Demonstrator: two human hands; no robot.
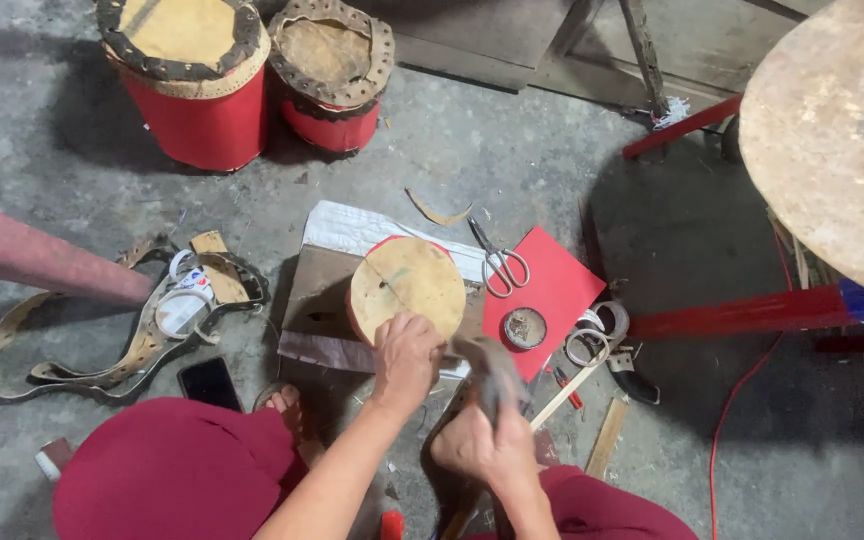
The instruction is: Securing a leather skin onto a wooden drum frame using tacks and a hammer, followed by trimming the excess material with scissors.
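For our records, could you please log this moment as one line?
left hand: on small drum rim | right hand: grips hammer | scissors on red sheet

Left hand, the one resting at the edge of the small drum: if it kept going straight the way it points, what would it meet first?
The left hand points away from the person, across the small drum's tan skin head, which it already touches at the near edge. Going on, it would slide over that head; beyond lies white sheet. Height above the skin is hard to judge.
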